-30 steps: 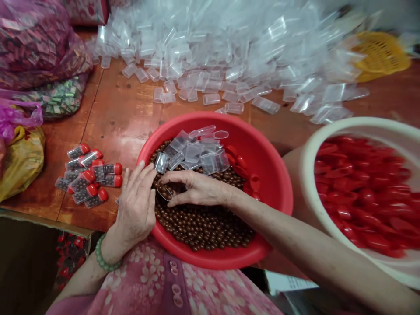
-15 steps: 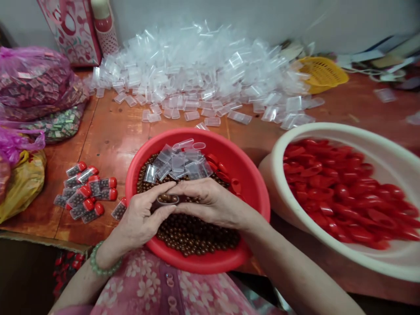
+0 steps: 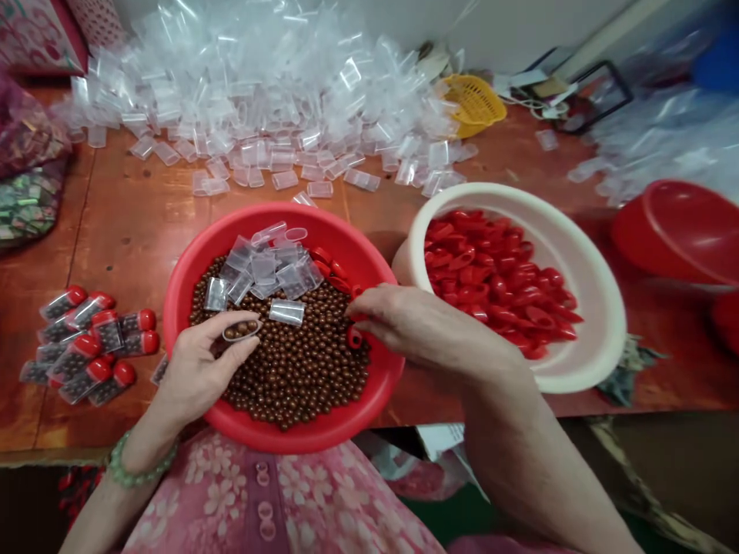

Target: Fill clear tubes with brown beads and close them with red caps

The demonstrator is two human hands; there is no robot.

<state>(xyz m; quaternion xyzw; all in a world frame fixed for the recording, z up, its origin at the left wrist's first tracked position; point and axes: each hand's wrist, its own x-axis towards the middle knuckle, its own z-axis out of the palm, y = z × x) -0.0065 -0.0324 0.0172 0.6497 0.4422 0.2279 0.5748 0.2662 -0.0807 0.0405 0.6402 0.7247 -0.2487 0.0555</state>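
Over the left side of a red basin (image 3: 300, 440), my left hand (image 3: 208, 358) pinches a clear case (image 3: 241, 331) with brown beads showing at its open end. My right hand (image 3: 398, 319) is at the basin's right side, its fingers closed on a red cap (image 3: 355, 336). Brown beads (image 3: 289, 377) fill much of the basin. Clear empty cases (image 3: 262, 265) lie on the beads at the back, and another lies apart near the middle. A few red caps (image 3: 329, 268) rest beside them.
Filled cases with red ends (image 3: 86, 346) lie at the left. A white basin (image 3: 597, 308) of red caps stands at the right, with a red bowl (image 3: 681, 231) beyond. Behind are heaped clear cases (image 3: 259, 100) and a yellow basket (image 3: 473, 104).
My right hand has left the clear case and moved right to the red caps. My left hand still holds the case. The view has shifted right, and one clear case now lies mid-basin.
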